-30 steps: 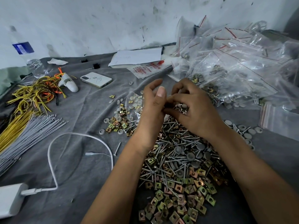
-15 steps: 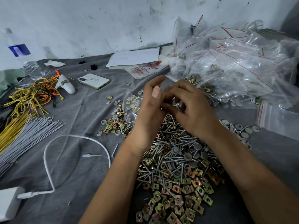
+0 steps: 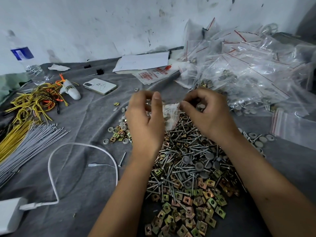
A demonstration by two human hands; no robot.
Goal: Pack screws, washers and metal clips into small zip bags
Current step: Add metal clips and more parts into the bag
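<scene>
Zip bag (image 3: 171, 115), partly filled, hangs between both hands above the screw pile (image 3: 184, 161); left hand (image 3: 145, 120) and right hand (image 3: 208, 115) each pinch a top corner, likely to press the seal shut over spare parts.

Bare grey counter (image 3: 89, 194) near left crossed only by a white cable (image 3: 51, 170), wire bundles (image 3: 29, 142) far left, screw heap (image 3: 184, 161) centre, bag pile (image 3: 248, 71) blocking far right
</scene>
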